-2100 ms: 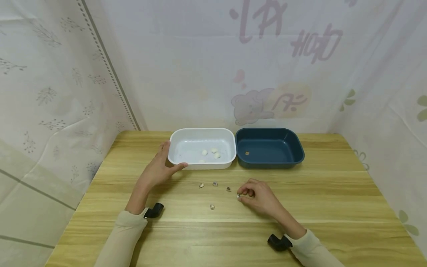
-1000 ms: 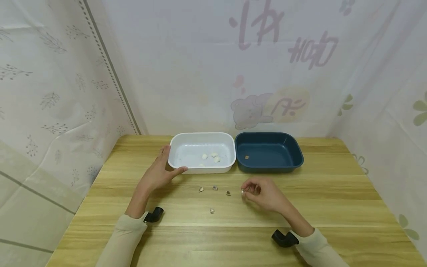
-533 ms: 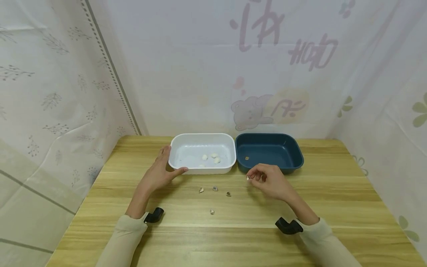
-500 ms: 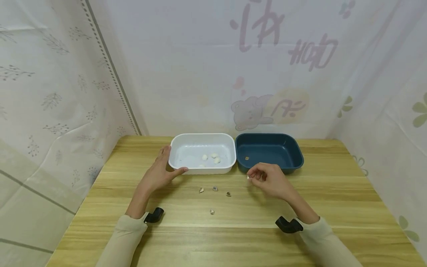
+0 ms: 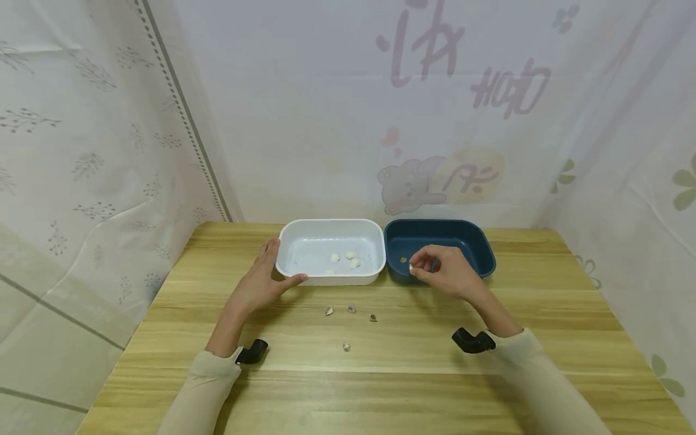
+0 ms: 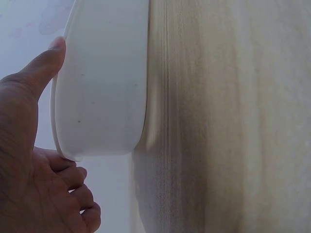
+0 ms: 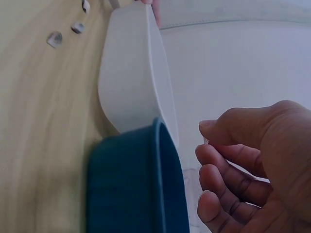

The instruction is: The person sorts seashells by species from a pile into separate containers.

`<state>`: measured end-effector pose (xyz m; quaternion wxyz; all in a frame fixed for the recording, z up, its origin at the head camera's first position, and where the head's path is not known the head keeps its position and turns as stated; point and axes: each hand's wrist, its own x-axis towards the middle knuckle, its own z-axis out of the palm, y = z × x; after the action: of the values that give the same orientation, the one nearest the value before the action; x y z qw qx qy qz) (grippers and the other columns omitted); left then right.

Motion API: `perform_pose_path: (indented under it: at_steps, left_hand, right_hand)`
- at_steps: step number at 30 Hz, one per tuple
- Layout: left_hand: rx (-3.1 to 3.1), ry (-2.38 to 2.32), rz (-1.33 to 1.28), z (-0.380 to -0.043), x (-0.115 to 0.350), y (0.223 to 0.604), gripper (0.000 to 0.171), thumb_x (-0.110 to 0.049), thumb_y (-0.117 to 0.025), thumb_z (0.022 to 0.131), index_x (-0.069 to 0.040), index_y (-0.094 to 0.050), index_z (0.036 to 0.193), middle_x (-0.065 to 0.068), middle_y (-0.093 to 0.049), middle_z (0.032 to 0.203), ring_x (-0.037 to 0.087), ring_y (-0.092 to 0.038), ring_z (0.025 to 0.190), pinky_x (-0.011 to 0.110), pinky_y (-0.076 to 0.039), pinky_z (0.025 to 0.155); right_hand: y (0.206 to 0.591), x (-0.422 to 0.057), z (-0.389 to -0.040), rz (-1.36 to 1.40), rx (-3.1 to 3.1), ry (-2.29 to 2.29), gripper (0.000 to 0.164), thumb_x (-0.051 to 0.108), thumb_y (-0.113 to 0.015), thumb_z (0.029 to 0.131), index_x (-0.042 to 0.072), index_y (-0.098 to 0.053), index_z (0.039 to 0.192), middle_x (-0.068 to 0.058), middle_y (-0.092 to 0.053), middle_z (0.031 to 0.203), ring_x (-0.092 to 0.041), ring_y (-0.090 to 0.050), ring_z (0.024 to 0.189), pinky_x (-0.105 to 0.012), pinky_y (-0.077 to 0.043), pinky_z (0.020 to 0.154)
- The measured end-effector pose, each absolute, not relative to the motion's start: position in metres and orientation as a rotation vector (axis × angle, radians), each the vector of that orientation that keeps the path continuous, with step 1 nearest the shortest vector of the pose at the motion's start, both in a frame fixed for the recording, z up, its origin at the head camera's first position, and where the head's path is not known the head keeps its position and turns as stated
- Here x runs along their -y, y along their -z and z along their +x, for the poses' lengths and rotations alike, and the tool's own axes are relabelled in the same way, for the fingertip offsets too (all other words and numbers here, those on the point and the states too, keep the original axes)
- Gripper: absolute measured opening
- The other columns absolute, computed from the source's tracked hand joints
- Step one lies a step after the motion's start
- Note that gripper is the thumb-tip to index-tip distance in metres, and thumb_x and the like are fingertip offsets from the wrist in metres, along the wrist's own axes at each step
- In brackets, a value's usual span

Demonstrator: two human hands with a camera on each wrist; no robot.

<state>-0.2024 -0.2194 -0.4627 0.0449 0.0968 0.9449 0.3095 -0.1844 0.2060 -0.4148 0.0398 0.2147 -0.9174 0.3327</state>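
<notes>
My right hand [image 5: 448, 272] pinches a small whitish shell [image 5: 411, 267] between thumb and fingertips, over the near left part of the dark blue basin [image 5: 487, 257]. In the right wrist view little of the shell shows between the fingertips. My left hand [image 5: 258, 284] rests on the near left corner of the white basin [image 5: 375, 275], thumb on the front rim and fingers along the left side. In the left wrist view the thumb [image 6: 48, 58] lies on the rim. A small brownish piece [image 5: 403, 260] lies inside the blue basin.
Several white shells [image 5: 354, 263] lie in the white basin. In front of the basins, the wooden table [image 5: 304, 399] bears several small dark-patterned shells, among them one shell [image 5: 373, 318] at the right and one nearer shell [image 5: 346, 347]. Behind hangs a printed curtain [image 5: 304, 121].
With the shell pinched, my right hand has moved from the table forward and right, to over the blue basin. My left hand has kept its place on the white basin.
</notes>
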Motion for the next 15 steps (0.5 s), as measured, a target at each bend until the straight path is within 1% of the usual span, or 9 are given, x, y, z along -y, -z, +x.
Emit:
perform_pose_path:
  at_steps: [5,11,15]
  left_hand:
    - [-2.895,-0.951,0.305,-0.203,0.219,0.463,0.125,-0.08,-0.062,0.083,-0.019,0.009,0.165,0.015,0.003,0.174,0.039,-0.001,0.161,0.071,-0.021,0.12]
    - [-2.889,-0.932,0.288,-0.202,0.218,0.462,0.125,-0.081,-0.061,0.084,-0.018,0.01,0.165,0.013,0.006,0.173,0.038,0.001,0.161,0.071,-0.019,0.121]
    - [-2.895,-0.925,0.289,-0.202,0.219,0.463,0.125,-0.081,-0.061,0.084,-0.018,0.011,0.165,0.012,0.005,0.173,0.038,0.001,0.161,0.07,-0.018,0.122]
  right_hand:
    - [0.408,-0.212,-0.197,0.648,2.836,-1.033,0.008,0.023,-0.077,0.094,0.019,-0.076,0.101,0.005,-0.073,0.092,-0.01,-0.062,0.079,-0.026,-0.054,0.068]
    - [0.402,-0.213,-0.211,0.607,2.888,-1.014,0.009,0.024,-0.075,0.095,0.019,-0.076,0.102,0.003,-0.072,0.092,-0.013,-0.063,0.08,-0.03,-0.053,0.069]
    - [0.397,-0.211,-0.223,0.594,2.921,-0.993,0.012,0.024,-0.074,0.096,0.016,-0.076,0.104,0.001,-0.072,0.091,-0.016,-0.063,0.082,-0.034,-0.051,0.072]
